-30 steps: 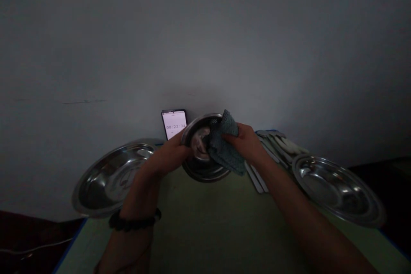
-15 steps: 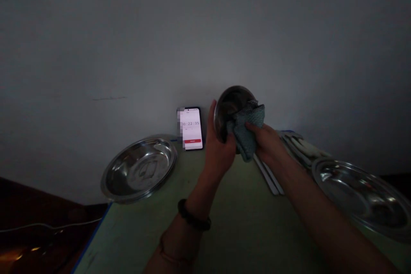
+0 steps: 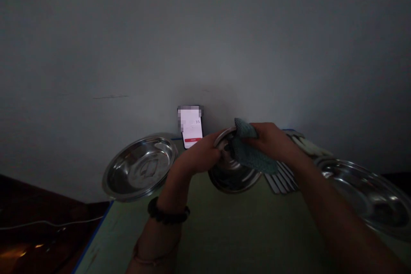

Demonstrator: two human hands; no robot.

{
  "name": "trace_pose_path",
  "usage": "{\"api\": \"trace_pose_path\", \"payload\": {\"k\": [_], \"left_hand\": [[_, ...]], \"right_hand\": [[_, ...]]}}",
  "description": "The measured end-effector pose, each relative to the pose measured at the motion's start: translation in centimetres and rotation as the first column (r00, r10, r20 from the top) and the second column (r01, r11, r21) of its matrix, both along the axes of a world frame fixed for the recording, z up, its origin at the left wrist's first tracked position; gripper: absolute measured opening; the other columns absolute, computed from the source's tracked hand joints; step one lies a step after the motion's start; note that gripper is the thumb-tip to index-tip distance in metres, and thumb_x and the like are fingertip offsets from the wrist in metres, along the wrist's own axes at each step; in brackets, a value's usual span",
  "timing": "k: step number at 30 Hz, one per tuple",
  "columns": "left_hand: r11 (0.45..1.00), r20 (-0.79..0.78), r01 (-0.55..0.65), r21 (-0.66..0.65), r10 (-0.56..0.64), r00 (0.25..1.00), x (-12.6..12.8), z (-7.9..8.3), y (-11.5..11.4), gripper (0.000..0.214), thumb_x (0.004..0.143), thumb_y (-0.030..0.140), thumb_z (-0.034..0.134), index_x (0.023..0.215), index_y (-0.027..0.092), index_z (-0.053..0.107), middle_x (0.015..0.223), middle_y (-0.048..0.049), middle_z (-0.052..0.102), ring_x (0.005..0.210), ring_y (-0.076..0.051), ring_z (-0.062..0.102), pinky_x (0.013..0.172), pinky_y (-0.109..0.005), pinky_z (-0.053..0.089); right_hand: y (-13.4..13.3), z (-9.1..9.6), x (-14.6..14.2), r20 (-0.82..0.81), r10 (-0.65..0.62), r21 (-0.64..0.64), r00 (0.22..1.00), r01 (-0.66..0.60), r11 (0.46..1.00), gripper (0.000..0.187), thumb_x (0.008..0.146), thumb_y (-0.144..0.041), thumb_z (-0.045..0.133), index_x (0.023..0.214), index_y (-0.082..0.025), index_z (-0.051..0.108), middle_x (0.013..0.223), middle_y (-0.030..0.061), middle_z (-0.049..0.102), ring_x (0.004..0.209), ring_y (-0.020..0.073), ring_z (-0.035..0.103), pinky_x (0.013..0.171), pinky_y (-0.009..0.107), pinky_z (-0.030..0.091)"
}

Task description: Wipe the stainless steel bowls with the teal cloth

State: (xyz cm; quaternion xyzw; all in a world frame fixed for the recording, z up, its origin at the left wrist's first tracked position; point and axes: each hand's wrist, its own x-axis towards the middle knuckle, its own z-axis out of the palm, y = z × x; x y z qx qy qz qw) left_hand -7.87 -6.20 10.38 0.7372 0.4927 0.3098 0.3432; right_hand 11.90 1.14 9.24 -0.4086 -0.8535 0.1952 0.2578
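Observation:
My left hand [image 3: 205, 154] is closed on the edge of a shiny steel bowl [image 3: 223, 139] above the middle of the table. A rounded steel surface [image 3: 236, 182] shows just below; whether it belongs to the same bowl or to a second one, I cannot tell. My right hand [image 3: 268, 139] grips a grey-green cloth [image 3: 253, 154], which is pressed against the bowl and hangs down over its right side. The cloth covers part of the bowl, and the right fingertips are partly hidden behind it.
A wide steel basin [image 3: 139, 171] stands at the left, and another basin [image 3: 369, 197] at the right, partly behind my forearm. Several long, pale, flat pieces [image 3: 281, 177] lie beside the cloth. A lit phone [image 3: 192, 130] leans on the wall [image 3: 205, 43] behind the green tabletop [image 3: 224, 231].
Both hands have come down, bringing the bowl and cloth lower and nearer the tabletop. The bowl has turned, its open inside no longer facing me as before. More of the pale pieces show.

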Motion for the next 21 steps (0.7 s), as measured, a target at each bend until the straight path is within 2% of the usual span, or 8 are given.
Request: {"api": "trace_pose_path", "payload": {"k": [3,7,10,13,16,19,20,21], "left_hand": [[0.998,-0.094,-0.008,-0.061,0.002,0.996,-0.7,0.2,-0.1,0.05,0.066,0.007,0.047,0.112,0.02,0.063,0.106,-0.0064,0.07,0.091,-0.023,0.063,0.08,-0.035,0.049],[0.992,-0.021,-0.049,-0.12,0.046,0.999,-2.3,0.6,0.0,0.043,0.061,0.009,0.048,0.098,0.02,0.068,0.093,-0.0038,0.072,0.085,-0.022,0.063,0.077,-0.033,0.05],[0.967,0.058,-0.227,-0.116,0.234,0.97,-3.8,1.4,-0.5,0.039,0.057,0.011,0.05,0.088,0.021,0.07,0.08,-0.0018,0.072,0.078,-0.022,0.063,0.074,-0.034,0.052],[0.916,0.121,-0.392,-0.079,0.4,0.909,-4.9,2.4,-1.2,0.038,0.056,0.012,0.052,0.089,0.021,0.069,0.071,-0.0005,0.07,0.073,-0.023,0.064,0.07,-0.035,0.053],[0.849,0.211,-0.528,0.004,0.516,0.83,-4.9,3.1,-1.4,0.033,0.059,0.015,0.054,0.089,0.02,0.067,0.064,0.0015,0.066,0.072,-0.023,0.064,0.07,-0.034,0.053],[0.789,0.329,-0.614,0.03,0.572,0.752,-4.0,3.4,-1.1,0.022,0.063,0.019,0.059,0.085,0.02,0.063,0.057,0.0046,0.059,0.068,-0.02,0.062,0.069,-0.031,0.052],[0.786,0.346,-0.617,0.031,0.571,0.745,-3.5,3.5,-0.9,0.021,0.063,0.02,0.06,0.084,0.02,0.062,0.057,0.0049,0.058,0.066,-0.019,0.061,0.067,-0.029,0.051],[0.792,0.354,-0.61,0.03,0.562,0.747,-3.0,3.5,-0.7,0.022,0.063,0.022,0.061,0.085,0.021,0.062,0.058,0.0048,0.058,0.065,-0.019,0.061,0.065,-0.029,0.051]], "right_hand": [[-0.9,0.3,-1.2,0.082,0.019,0.049,0.996,-0.023,0.999,0.012,0.078,-0.021,0.054,0.075,-0.016,0.065,0.073,0.0049,0.069,0.072,0.0198,0.063,0.059,0.025,0.039],[-1.3,0.7,-1.5,-0.004,0.035,0.007,0.999,-0.035,0.999,0.018,0.083,-0.03,0.055,0.079,-0.016,0.065,0.076,0.004,0.069,0.074,0.0192,0.064,0.06,0.024,0.039],[-1.0,1.7,-0.4,-0.054,0.012,0.01,0.998,-0.012,1.0,0.027,0.087,-0.037,0.049,0.081,-0.016,0.064,0.076,0.0045,0.069,0.072,0.0194,0.063,0.06,0.025,0.04],[-0.9,2.5,1.2,-0.035,-0.131,0.062,0.991,0.133,0.989,0.03,0.089,-0.037,0.046,0.076,-0.015,0.063,0.07,0.0065,0.067,0.066,0.0206,0.062,0.057,0.027,0.04],[-1.6,2.1,1.9,-0.04,-0.195,0.045,0.98,0.196,0.979,0.03,0.09,-0.037,0.045,0.08,-0.015,0.063,0.075,0.0078,0.069,0.069,0.0213,0.064,0.06,0.029,0.044],[-3.0,0.9,1.6,0.004,0.075,0.003,0.997,-0.075,0.997,0.025,0.089,-0.035,0.05,0.098,-0.017,0.064,0.095,0.0073,0.072,0.086,0.0214,0.066,0.077,0.032,0.048],[-3.4,0.6,1.5,0.032,0.185,-0.032,0.982,-0.184,0.982,0.03,0.086,-0.038,0.055,0.108,-0.018,0.062,0.109,0.0084,0.069,0.098,0.0224,0.064,0.084,0.033,0.047],[-3.7,0.4,1.6,0.074,0.226,-0.076,0.971,-0.221,0.972,0.041,0.084,-0.042,0.059,0.117,-0.017,0.06,0.119,0.0103,0.065,0.107,0.0239,0.061,0.09,0.035,0.046]]}}
